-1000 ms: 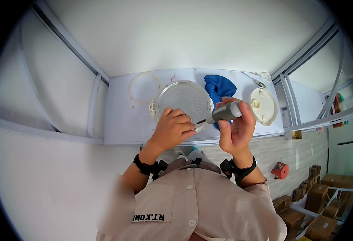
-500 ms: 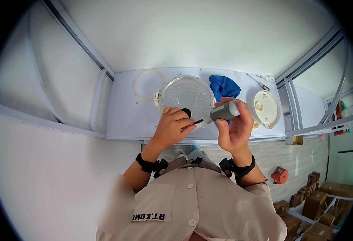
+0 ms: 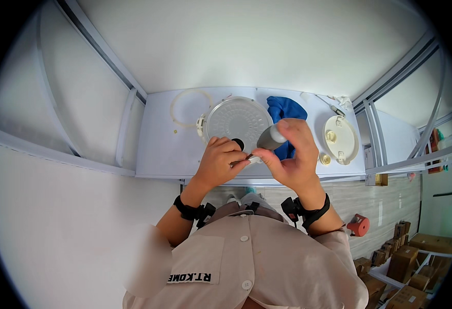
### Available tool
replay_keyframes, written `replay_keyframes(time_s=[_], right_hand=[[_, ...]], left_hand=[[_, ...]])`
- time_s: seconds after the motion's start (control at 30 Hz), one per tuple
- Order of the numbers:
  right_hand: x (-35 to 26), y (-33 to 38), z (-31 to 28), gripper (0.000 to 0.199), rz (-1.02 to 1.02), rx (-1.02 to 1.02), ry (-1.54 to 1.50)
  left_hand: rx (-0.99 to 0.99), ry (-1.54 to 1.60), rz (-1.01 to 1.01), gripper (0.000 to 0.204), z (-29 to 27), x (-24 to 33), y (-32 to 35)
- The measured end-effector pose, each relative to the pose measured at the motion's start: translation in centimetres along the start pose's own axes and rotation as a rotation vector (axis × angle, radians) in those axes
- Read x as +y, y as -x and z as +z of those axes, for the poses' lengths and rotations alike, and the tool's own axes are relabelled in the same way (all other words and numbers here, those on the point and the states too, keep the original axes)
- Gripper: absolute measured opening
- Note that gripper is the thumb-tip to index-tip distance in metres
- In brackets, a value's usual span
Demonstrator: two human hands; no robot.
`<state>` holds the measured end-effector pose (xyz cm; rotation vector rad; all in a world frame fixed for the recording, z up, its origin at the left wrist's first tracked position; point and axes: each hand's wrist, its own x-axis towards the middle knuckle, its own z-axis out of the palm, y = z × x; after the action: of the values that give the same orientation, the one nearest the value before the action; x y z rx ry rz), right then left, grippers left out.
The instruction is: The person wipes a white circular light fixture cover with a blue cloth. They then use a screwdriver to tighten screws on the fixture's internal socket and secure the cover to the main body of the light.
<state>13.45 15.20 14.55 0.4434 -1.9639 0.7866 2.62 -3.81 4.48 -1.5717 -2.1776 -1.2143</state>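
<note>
At the centre of the frame the right hand (image 3: 294, 164) grips a grey-handled screwdriver (image 3: 270, 138), the left hand (image 3: 221, 160) pinches its tip, probably seating a screw, beside the round white lid (image 3: 232, 120) on the bench (image 3: 164, 152); next the tip must meet the lid squarely.

I'm holding both forearms up from below, each with 1 dark band at the wrist, and the 2 hands are meeting at the fingertips. My left hand (image 3: 221, 160) is curling its fingers inward, pinching just left of the grip. My right hand (image 3: 292, 157) is wrapping thumb and fingers closed, wrist bending back toward me.
</note>
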Motion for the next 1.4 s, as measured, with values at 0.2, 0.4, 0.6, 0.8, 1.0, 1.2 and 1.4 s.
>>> replay_keyframes(time_s=[0.2, 0.4, 0.6, 0.8, 1.0, 1.2, 1.4], right_hand=[[-0.2, -0.5, 0.1, 0.063, 0.073, -0.177, -0.154], [-1.9, -2.5, -0.1, 0.051, 0.082, -0.094, -0.098], [-1.4, -1.3, -0.1, 0.046, 0.111, -0.093, -0.165], [-2.6, -2.1, -0.2, 0.041, 0.133, -0.025, -0.128], [-2.6, -1.7, -0.6, 0.044, 0.230, -0.041, -0.213], [-1.4, -2.0, -1.5, 0.049, 0.110, -0.091, -0.122], [-0.6, -1.7, -2.4, 0.050, 0.067, -0.129, -0.298]], left_hand=[[-0.022, -0.017, -0.002, 0.013, -0.2, 0.0, 0.0], [0.001, -0.020, -0.004, 0.012, 0.2, -0.4, 0.4], [0.007, 0.003, -0.015, 0.010, 0.1, -0.2, 0.2], [-0.021, -0.020, -0.040, 0.010, -0.1, 0.4, 0.2], [-0.008, -0.056, -0.064, 0.009, 0.1, 0.7, -0.1], [0.005, -0.086, -0.129, 0.012, 0.5, 1.8, 0.3], [0.095, 0.009, -0.128, 0.014, 1.8, 1.7, 1.2]])
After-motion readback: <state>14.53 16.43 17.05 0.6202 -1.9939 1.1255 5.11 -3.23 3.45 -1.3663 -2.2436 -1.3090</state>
